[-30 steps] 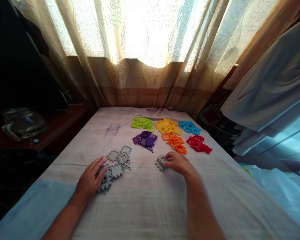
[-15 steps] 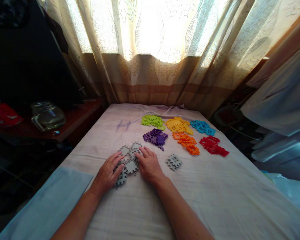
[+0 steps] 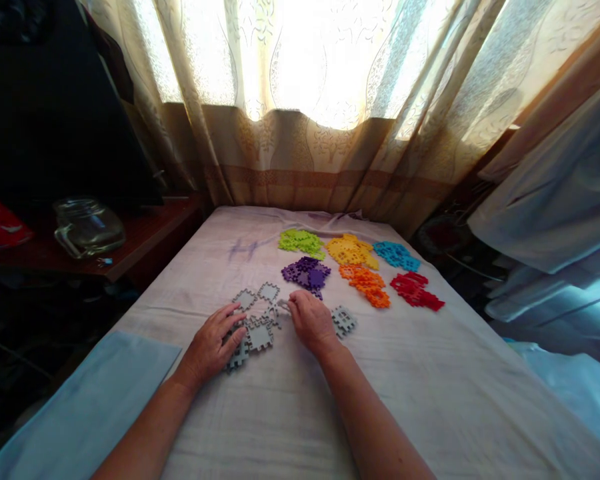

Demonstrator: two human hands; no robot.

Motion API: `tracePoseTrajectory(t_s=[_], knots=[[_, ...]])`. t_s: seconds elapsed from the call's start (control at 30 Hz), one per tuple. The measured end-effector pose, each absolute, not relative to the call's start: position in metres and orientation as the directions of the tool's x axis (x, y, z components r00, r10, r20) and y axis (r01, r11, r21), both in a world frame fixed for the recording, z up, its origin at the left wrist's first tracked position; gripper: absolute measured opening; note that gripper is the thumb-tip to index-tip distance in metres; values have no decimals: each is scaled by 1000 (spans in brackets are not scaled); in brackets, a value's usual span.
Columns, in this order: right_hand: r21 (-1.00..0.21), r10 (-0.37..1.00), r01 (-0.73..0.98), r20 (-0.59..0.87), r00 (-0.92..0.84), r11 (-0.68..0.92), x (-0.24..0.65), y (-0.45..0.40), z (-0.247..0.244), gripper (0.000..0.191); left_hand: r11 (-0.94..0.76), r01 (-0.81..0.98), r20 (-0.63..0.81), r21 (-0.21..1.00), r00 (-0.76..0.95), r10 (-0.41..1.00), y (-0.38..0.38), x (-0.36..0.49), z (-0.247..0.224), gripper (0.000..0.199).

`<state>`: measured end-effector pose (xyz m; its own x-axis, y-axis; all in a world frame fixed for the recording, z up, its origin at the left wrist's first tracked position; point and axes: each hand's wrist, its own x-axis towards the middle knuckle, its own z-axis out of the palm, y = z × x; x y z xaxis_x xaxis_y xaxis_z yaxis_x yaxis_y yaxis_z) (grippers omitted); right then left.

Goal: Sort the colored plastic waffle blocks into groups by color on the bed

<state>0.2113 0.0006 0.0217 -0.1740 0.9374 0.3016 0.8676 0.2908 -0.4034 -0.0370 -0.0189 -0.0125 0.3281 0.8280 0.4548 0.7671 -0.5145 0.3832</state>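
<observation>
Right hand [image 3: 314, 325]: grip pinched on one grey piece [image 3: 283, 305] beside the grey cluster [image 3: 260, 335]. Left hand [image 3: 211, 345]: fingers loosely spread on cluster. Risk: right wrist near grey stack [image 3: 345, 322]; careless sweep could scatter it.

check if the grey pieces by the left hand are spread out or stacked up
Spread out: beside the left hand, the grey pieces lie mostly side by side, several flat faces showing.

The left hand [image 3: 214, 343] and right hand [image 3: 311, 321] are bare; the left forearm [image 3: 150, 423] and right forearm [image 3: 364, 413], also bare, broaden from the wrists [image 3: 189, 379], the latter forearm carrying 1 small spot [image 3: 401, 460].
</observation>
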Motion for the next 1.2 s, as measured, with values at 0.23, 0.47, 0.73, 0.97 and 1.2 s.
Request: tracePoseTrajectory(t_s=[0.23, 0.47, 0.73, 0.97, 1.2], knots=[[-452, 984, 888, 109, 144, -80, 287, 6, 54, 22, -528, 772, 482, 354, 333, 810, -17, -38, -13, 42], [-420, 989, 897, -27, 144, -142, 314, 4, 48, 25, -530, 775, 488, 345, 334, 806, -16, -39, -14, 41], [-345, 988, 935, 94, 124, -84, 288, 3, 58, 26, -516, 773, 487, 371, 311, 816, -16, -37, -15, 38], [-475, 851, 719, 147, -504, 508, 218, -15, 48, 35, -513, 764, 494, 390, 296, 817, -18, -34, -13, 35], [-275, 742, 698, 106, -662, 662, 190, -21, 40, 23, -516, 749, 522, 415, 268, 810, -18, -36, -15, 33]])
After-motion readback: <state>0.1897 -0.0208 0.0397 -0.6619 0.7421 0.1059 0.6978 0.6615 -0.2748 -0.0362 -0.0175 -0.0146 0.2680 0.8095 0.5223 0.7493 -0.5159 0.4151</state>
